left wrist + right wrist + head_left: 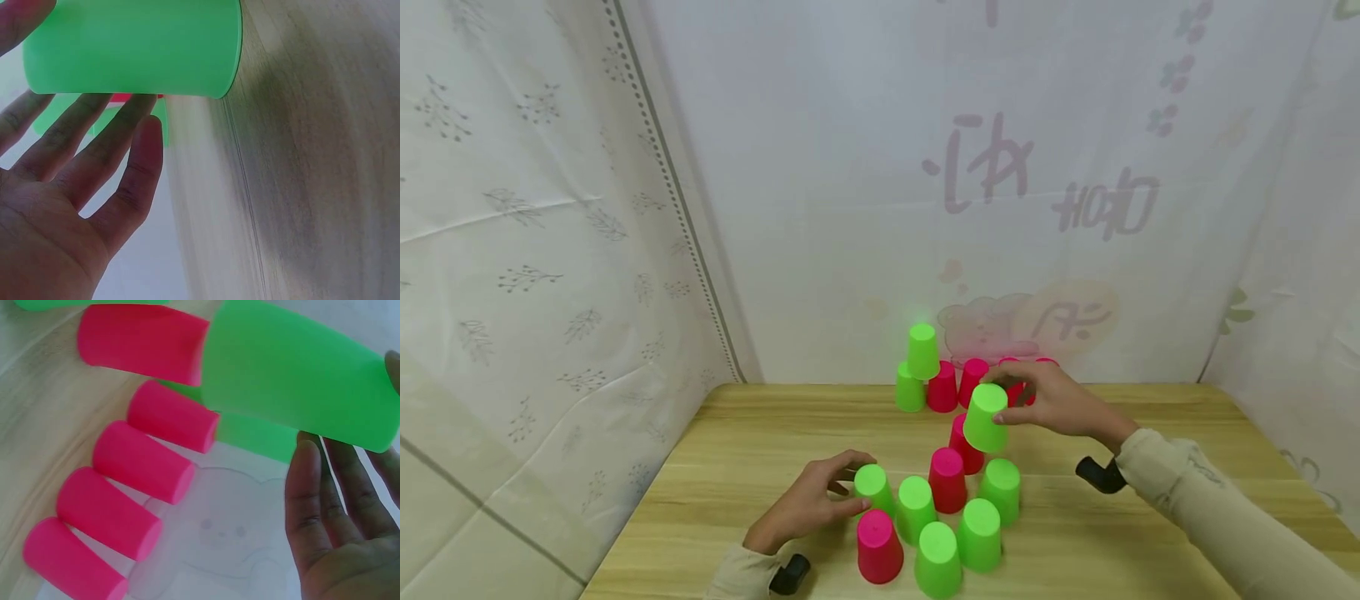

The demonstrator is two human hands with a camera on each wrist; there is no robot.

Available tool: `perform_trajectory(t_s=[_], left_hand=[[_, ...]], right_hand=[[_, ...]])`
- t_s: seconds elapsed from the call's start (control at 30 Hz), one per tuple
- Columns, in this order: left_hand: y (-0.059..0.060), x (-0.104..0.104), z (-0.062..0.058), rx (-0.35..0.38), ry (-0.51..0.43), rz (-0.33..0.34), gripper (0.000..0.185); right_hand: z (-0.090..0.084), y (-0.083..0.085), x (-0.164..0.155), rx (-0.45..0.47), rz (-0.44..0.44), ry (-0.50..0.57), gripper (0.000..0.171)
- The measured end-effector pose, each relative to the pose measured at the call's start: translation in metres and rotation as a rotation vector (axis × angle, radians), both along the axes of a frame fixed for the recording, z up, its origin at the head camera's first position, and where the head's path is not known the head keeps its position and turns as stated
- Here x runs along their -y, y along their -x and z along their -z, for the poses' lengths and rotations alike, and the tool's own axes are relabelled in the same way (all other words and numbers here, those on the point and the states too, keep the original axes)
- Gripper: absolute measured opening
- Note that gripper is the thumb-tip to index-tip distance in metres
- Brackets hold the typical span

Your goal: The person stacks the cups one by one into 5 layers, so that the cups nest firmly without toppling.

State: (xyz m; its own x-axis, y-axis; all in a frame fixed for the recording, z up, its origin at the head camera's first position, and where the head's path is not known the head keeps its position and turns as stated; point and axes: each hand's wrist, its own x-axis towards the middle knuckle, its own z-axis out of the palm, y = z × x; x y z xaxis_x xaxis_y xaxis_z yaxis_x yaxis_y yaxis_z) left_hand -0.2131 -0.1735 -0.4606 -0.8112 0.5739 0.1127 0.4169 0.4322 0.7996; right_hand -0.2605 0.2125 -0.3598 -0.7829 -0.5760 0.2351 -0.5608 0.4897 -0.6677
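My right hand [1056, 400] pinches an upside-down green cup [985, 418] between thumb and fingers, raised above the table. In the right wrist view this green cup [294, 375] hangs in front of the back row. My left hand [812, 500] has its thumb and fingers about another green cup [872, 487]; in the left wrist view the fingertips are partly hidden behind that green cup [134, 47]. A pink cup [880, 547] stands just in front of it, and a green cup [916, 510] stands to its right.
At the back stands a row of pink cups [942, 387] with a green cup [910, 387] at its left end; another green cup [923, 352] sits on top there. Between lie pink cups [948, 481] and several green cups [980, 535]. White cloth [850, 208] hangs behind the wooden table [730, 442].
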Motion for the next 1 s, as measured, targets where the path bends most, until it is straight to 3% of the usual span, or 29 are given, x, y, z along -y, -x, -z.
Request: perform_trajectory(t_s=[0.33, 0.67, 1.0], left_hand=[[-0.001, -0.001, 0.001, -0.005, -0.002, -0.005, 0.042], [-0.002, -0.001, 0.001, -0.009, 0.006, -0.017, 0.041], [-0.004, -0.001, 0.0, 0.004, 0.0, -0.027, 0.041]], right_hand=[[0.011, 0.029, 0.008, -0.045, 0.118, 0.041, 0.04], [0.016, 0.037, 0.024, -0.077, 0.262, 0.036, 0.038], [0.011, 0.048, 0.038, 0.008, 0.395, 0.075, 0.039]])
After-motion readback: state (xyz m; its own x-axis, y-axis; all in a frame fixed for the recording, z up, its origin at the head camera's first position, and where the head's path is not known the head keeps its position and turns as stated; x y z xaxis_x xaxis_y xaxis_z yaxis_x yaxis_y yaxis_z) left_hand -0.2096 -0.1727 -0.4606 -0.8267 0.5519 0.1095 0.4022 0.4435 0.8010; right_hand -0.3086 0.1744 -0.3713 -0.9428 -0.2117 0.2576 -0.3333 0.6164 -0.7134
